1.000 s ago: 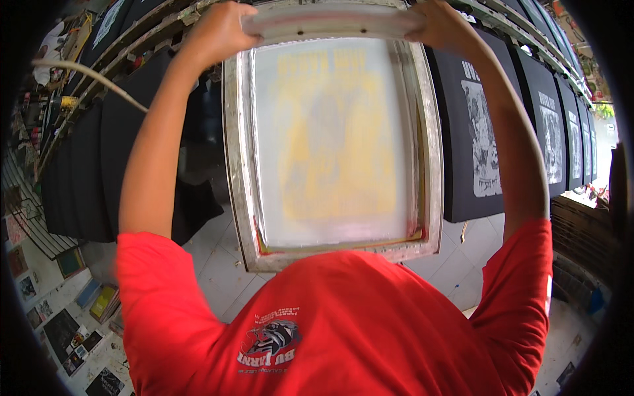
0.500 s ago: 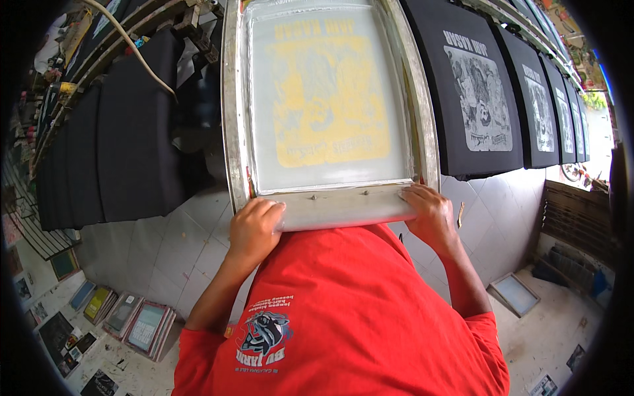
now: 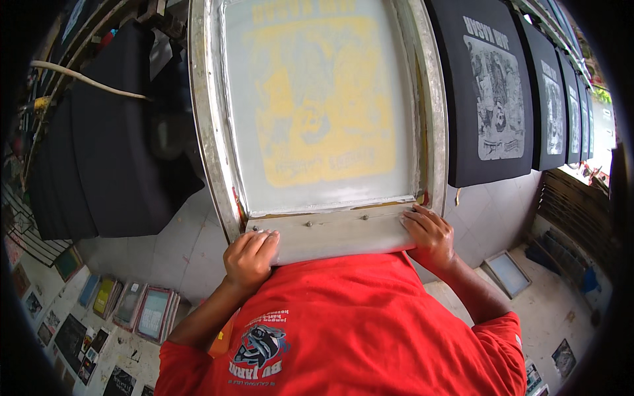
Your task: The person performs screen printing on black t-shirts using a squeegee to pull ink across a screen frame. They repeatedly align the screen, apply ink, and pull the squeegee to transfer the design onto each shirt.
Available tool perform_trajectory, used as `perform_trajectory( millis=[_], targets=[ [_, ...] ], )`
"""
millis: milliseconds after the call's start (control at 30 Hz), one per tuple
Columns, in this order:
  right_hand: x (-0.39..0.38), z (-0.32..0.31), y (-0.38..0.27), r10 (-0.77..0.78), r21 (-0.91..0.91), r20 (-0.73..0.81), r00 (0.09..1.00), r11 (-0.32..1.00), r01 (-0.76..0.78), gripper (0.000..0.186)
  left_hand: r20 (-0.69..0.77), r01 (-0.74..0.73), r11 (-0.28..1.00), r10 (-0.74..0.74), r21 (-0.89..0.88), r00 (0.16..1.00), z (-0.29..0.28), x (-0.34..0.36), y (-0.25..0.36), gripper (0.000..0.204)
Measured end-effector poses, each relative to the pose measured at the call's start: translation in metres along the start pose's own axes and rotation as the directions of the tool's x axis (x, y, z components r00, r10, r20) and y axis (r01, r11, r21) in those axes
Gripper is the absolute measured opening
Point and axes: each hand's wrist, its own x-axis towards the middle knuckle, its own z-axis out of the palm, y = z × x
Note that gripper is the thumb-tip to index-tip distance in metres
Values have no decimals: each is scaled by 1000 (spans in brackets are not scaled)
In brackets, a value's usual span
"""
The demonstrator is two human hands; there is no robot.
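Note:
In front of me lies a screen printing frame with metal rails and a pale mesh bearing a yellowish picture and lettering. A wide grey bar with small bolts spans its near end, close against my red shirt. My left hand is closed over the bar's left end. At the right end my right hand grips it likewise, fingertips on top near the rail. My thumbs and the bar's underside are hidden. Whatever lies beneath the mesh does not show clearly.
On the right, a row of black shirt panels carries white prints; plain black panels stand left. A pale hose crosses there. Several framed screens lean at lower left, and another small frame lies on the floor at right.
The frame and grey bar sit lower and look larger in view, shifted slightly left. Both hands keep their hold at the bar's ends. The surroundings have shifted as my view moved.

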Motion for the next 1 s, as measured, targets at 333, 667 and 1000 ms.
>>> perform_trajectory(
  millis=[333, 667, 1000],
  targets=[
    [-3, 11, 5, -46, -138, -134, 990, 990, 27, 21, -120, -19, 999, 22, 29, 993, 8, -5, 5, 23],
    [75, 6, 42, -70, -116, -121, 990, 992, 56, 22, -130, -6, 991, 23, 131, 991, 5, 64, -27, 30],
    [244, -4, 134, -117, -151, -173, 978, 984, 92, 44, -249, -31, 969, 94, 246, 964, 9, 221, -132, 44]
  ],
)
